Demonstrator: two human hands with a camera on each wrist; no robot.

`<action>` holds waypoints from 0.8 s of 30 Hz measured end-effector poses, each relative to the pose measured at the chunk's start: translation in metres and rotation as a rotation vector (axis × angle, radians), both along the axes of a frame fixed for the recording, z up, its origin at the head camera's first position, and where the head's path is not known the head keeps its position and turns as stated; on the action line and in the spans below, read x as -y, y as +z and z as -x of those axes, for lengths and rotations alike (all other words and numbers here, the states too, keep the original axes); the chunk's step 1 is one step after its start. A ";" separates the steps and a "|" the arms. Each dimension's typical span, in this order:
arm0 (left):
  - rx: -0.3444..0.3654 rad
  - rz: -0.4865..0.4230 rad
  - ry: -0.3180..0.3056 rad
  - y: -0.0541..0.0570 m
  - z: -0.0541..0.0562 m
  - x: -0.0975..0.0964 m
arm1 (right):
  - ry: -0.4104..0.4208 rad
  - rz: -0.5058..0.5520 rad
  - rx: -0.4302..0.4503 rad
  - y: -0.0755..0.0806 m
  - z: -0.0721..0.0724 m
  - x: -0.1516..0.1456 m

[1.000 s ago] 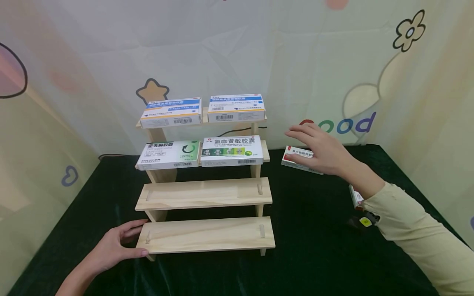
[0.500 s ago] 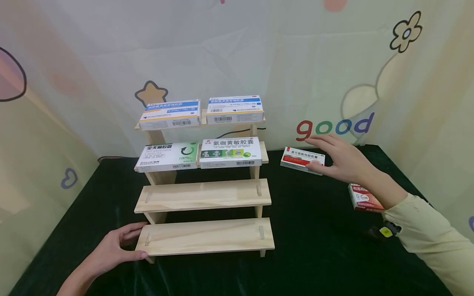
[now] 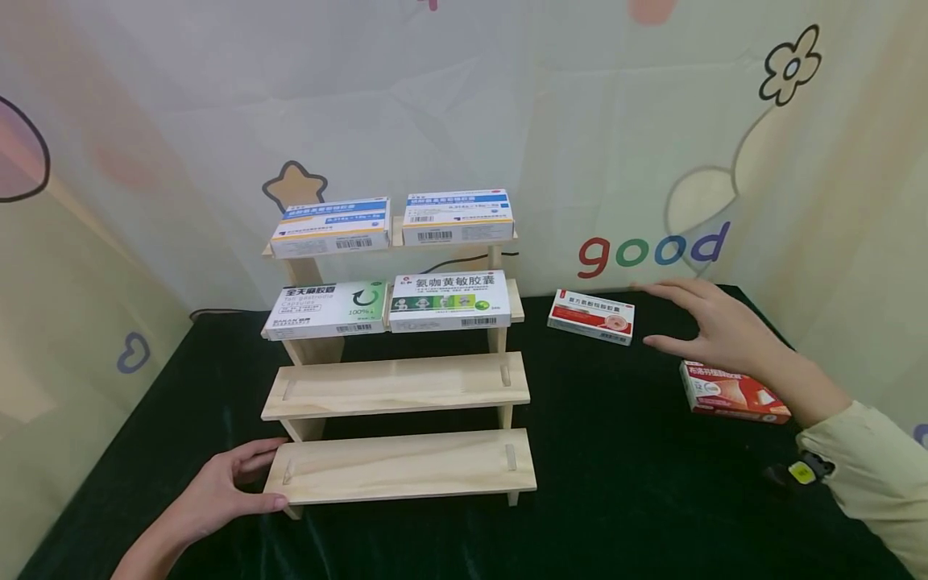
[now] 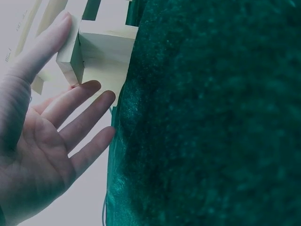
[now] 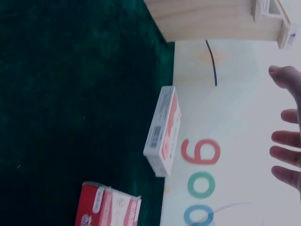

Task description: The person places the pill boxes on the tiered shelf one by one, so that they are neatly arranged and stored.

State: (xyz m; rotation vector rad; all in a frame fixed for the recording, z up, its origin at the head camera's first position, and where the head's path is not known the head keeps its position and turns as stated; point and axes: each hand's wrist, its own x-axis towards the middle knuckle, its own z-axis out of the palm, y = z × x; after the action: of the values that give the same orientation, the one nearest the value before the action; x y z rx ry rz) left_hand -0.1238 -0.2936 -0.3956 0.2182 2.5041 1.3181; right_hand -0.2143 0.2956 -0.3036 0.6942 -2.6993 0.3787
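A four-step wooden display stand stands on the dark green cloth. My left hand holds the left end of its lowest step, thumb at the front corner and fingers at the back; the left wrist view shows the thumb on the board. To the right of the stand lies a white and red medicine box. My right hand hovers to the right of that box, fingers extended, holding nothing. Below the right hand lies a red medicine box, partly covered by the wrist in the head view.
Two blue and white medicine boxes, one left and one right, lie on the top step. A white and green box and a capsule box share the second step. Behind hangs a printed curtain.
My right hand has drawn back to the right, off the white and red box, which stays in place. The red box has come into fuller view. My left hand keeps its place at the stand.
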 end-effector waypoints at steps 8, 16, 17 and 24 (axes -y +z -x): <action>0.009 0.004 0.002 0.000 0.000 0.000 | -0.057 0.017 0.057 -0.006 -0.009 -0.022; 0.022 0.006 0.009 0.000 0.000 0.001 | -0.060 0.009 0.086 -0.018 -0.014 -0.041; 0.022 0.006 0.008 -0.001 0.000 0.001 | -0.064 0.015 0.094 -0.020 -0.015 -0.043; 0.016 0.004 0.006 -0.002 0.000 0.000 | -0.108 0.020 0.170 -0.033 -0.019 -0.058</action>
State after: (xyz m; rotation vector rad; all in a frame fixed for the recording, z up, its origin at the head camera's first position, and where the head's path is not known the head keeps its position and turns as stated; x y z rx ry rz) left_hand -0.1242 -0.2938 -0.3975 0.1993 2.4960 1.3116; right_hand -0.1951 0.3541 -0.3363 0.5300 -2.8738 0.4553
